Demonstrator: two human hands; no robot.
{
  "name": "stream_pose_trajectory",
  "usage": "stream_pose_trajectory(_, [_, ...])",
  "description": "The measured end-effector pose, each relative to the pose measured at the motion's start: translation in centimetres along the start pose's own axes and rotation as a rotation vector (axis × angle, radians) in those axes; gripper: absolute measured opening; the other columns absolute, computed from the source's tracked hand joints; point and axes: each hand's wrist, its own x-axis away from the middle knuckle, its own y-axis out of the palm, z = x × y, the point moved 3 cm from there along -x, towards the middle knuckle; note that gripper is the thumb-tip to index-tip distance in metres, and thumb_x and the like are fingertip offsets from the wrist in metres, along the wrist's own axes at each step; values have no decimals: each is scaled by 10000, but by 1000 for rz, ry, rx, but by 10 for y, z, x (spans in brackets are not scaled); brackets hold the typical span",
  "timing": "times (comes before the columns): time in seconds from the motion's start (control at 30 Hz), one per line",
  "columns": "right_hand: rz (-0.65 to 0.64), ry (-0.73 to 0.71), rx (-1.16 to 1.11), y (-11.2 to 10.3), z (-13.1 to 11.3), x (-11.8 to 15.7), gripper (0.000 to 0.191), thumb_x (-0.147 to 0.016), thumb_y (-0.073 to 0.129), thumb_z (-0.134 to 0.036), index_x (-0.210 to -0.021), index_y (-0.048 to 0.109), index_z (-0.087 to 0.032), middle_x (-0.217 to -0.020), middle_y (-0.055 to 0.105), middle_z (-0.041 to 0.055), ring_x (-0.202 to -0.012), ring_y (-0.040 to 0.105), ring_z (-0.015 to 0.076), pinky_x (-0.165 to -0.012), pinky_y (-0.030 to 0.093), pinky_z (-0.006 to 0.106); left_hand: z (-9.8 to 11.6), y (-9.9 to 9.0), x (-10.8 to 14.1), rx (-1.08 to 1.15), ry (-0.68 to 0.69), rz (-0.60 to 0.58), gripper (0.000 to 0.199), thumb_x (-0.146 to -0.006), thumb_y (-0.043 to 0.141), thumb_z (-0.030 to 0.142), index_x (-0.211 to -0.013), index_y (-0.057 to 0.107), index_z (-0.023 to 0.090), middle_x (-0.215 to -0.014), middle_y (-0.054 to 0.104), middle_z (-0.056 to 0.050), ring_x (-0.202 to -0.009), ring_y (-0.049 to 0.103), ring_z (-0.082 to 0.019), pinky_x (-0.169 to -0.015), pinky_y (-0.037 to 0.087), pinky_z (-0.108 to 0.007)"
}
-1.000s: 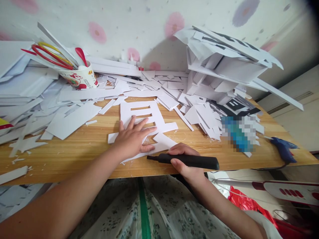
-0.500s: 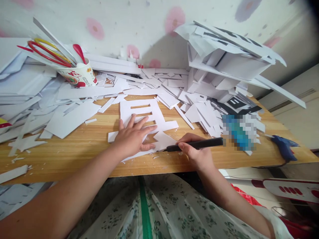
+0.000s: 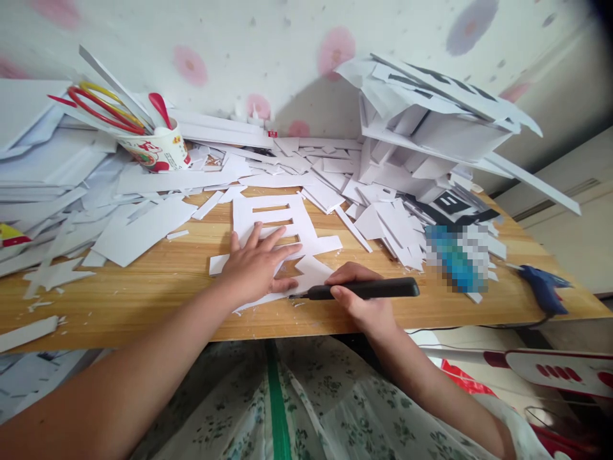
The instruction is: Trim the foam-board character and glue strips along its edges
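Observation:
A flat white cut-out piece [image 3: 306,220] with slots in it lies on the wooden table. My left hand [image 3: 256,265] rests flat on its lower part, fingers spread. In my right hand [image 3: 361,297] is a black pen-shaped cutting tool [image 3: 383,289], held nearly level and pointing left. The tool's thin tip touches the near edge of a white pointed piece [image 3: 313,273], close to my left thumb. Small white shavings lie around the tip.
Behind stand a paper cup [image 3: 167,150] with scissors and a red spoon, and piles of white offcuts [image 3: 330,185]. A layered white model [image 3: 431,134] stands at the back right. A blue glue gun [image 3: 541,287] lies at the right end of the table [image 3: 158,306].
My right hand has moved left with the black tool, its tip now nearer my left thumb. My left hand stays pressed on the white piece. The view has shifted slightly.

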Motion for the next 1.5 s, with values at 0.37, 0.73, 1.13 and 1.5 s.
stream_pose_trajectory(0.37, [-9,-4,-26,-10,5,2,129,-782,694,-345,-752,694,-219,-721,671,16,-685,616,173,-647,473,305,2,-2,0,1,-14,0,746,-736,485,772,-1410,384,466,-1600,142,7,-1436,10,-452,-1005,38,-772])
stream_pose_trajectory(0.73, [-6,-22,-27,-20,8,4,122,-780,695,-335,-745,699,-218,-714,670,14,-673,615,170,-631,472,299,1,0,0,-21,-11,-2,724,-755,468,761,-1412,373,473,-1601,136,18,-1437,16,-450,-1007,65,-770])
stream_pose_trajectory(1.13, [34,-26,-26,-20,13,4,151,-778,686,-361,-724,689,-220,-698,669,21,-667,610,173,-636,485,315,-1,1,1,-17,-10,-1,713,-762,479,746,-1415,359,486,-1603,116,28,-1438,-4,-447,-1012,37,-767])
stream_pose_trajectory(1.5, [23,80,-12,-21,8,-11,165,-747,695,-336,-660,660,-200,-611,636,-2,-580,573,148,-534,440,265,1,-1,1,-11,-3,-4,702,-778,479,731,-1416,376,458,-1605,119,10,-1428,21,-469,-1003,43,-775])
